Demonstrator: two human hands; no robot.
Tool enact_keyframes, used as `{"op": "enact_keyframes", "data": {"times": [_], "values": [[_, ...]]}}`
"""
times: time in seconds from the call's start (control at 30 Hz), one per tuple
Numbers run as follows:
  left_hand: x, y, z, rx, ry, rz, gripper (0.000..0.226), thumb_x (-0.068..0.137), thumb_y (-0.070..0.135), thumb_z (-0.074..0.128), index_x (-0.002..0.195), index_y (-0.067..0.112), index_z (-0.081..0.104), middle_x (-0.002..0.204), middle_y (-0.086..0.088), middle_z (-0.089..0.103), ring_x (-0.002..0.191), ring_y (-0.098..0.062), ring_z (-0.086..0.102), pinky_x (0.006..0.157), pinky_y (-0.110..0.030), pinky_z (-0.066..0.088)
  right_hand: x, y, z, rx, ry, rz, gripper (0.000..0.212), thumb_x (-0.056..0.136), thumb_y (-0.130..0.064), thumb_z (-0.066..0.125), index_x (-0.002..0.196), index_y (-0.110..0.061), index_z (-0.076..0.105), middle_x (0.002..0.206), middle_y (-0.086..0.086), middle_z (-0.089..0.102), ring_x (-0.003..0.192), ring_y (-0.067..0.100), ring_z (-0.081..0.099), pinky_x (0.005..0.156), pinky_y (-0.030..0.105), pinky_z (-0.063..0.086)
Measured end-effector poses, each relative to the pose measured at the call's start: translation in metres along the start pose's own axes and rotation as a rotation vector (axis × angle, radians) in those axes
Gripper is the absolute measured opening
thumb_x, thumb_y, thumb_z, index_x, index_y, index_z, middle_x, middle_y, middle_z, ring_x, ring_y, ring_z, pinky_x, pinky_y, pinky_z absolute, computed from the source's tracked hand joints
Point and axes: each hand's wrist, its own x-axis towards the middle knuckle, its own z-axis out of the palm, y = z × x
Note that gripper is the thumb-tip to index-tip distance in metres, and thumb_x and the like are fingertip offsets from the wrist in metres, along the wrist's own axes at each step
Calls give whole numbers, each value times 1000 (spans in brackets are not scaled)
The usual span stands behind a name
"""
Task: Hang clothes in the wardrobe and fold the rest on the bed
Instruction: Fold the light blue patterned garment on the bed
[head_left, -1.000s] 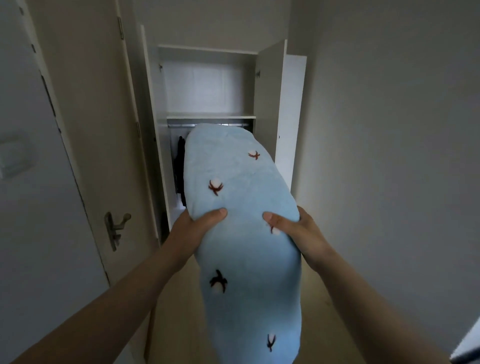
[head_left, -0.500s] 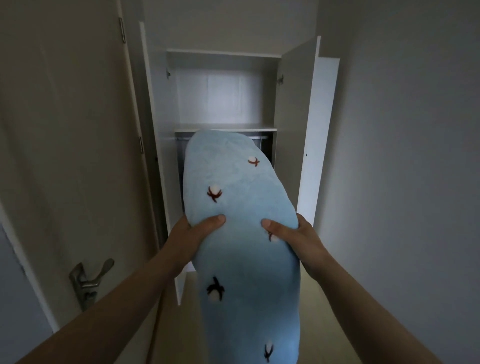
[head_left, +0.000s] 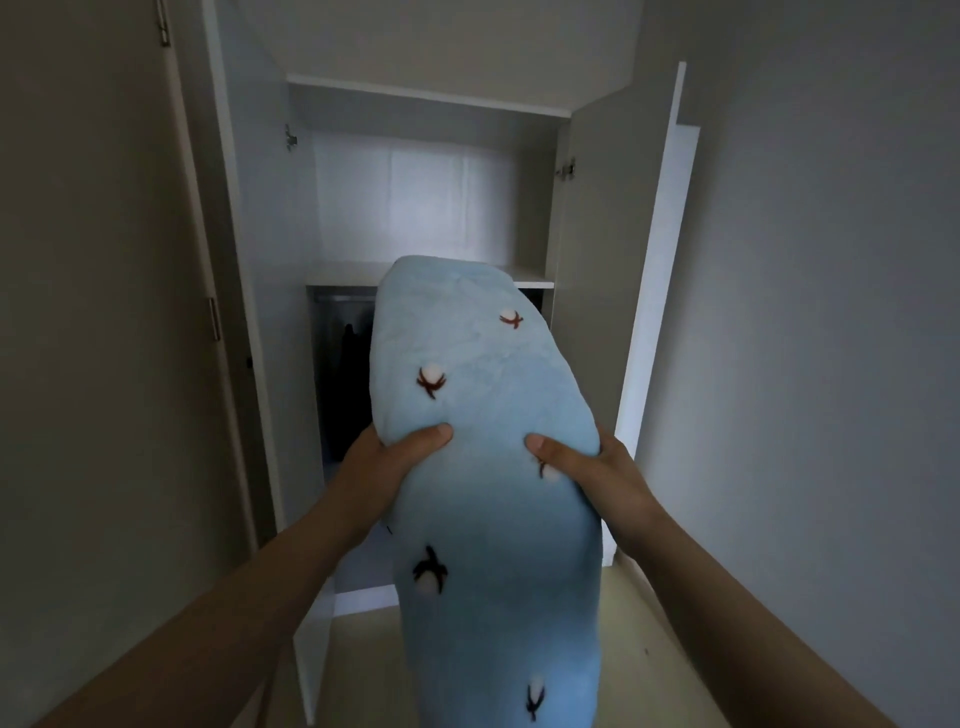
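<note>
A folded light-blue fleece bundle (head_left: 488, 415) with small cotton-flower prints fills the middle of the view, held out in front of me. My left hand (head_left: 387, 465) grips its left side with the thumb on top. My right hand (head_left: 587, 467) grips its right side the same way. Straight ahead stands the open white wardrobe (head_left: 426, 208), with a bare upper shelf (head_left: 337, 273). Below the shelf a rail (head_left: 340, 299) carries a dark garment (head_left: 345, 384), partly hidden behind the bundle.
The wardrobe's left door (head_left: 244, 312) and right door (head_left: 608, 260) stand open toward me. A room door with hinges (head_left: 98, 312) lines the left side. A plain grey wall (head_left: 831, 312) runs along the right. Beige floor (head_left: 654, 623) shows below.
I have come closer to the wardrobe, which now looms larger. The room door's handle has dropped out of view. Both hands keep the same hold on the blue bundle.
</note>
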Motion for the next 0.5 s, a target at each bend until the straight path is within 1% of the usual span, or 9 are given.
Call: {"op": "enact_keyframes", "data": {"times": [0.13, 0.17, 0.27, 0.3, 0.4, 0.5], "values": [[72, -19, -3, 16, 43, -5, 48, 72, 31, 72, 118, 19, 65, 106, 0, 73, 96, -18, 70, 73, -30, 58, 75, 22, -4, 12, -9, -18, 52, 61, -57, 76, 108, -36, 64, 103, -12, 72, 93, 10, 69, 79, 30, 57], [90, -24, -3, 18, 59, 3, 47, 72, 31, 73, 117, 19, 66, 105, 1, 73, 95, -18, 70, 72, -29, 58, 94, 29, -5, 19, -19, -24, 49, 60, -57, 76, 104, -38, 65, 101, -13, 72, 92, 10, 69, 76, 28, 57], [140, -39, -3, 25, 119, 20, 43, 73, 28, 74, 114, 20, 67, 105, 0, 73, 94, -18, 70, 75, -31, 59, 151, 44, -7, 53, -63, -55, 25, 61, -50, 78, 85, -49, 71, 88, -18, 73, 80, 2, 70, 58, 14, 53], [160, -43, -4, 27, 132, 24, 41, 75, 25, 74, 115, 19, 67, 106, -1, 73, 95, -19, 70, 77, -33, 59, 173, 47, -7, 54, -84, -63, 21, 62, -49, 77, 82, -52, 70, 85, -20, 73, 77, 0, 69, 55, 11, 51], [208, -51, -9, 44, 157, 43, 37, 78, 23, 73, 114, 19, 68, 105, -1, 73, 94, -21, 71, 75, -34, 59, 228, 55, -7, 64, -107, -64, 18, 64, -49, 77, 81, -50, 71, 84, -18, 74, 75, 1, 70, 55, 11, 51], [255, -61, -18, 61, 206, 51, 39, 76, 27, 74, 115, 20, 67, 104, 0, 74, 93, -19, 71, 73, -32, 59, 285, 67, -2, 75, -108, -77, 26, 62, -52, 79, 86, -48, 71, 90, -15, 74, 80, 5, 71, 60, 17, 55]]}}
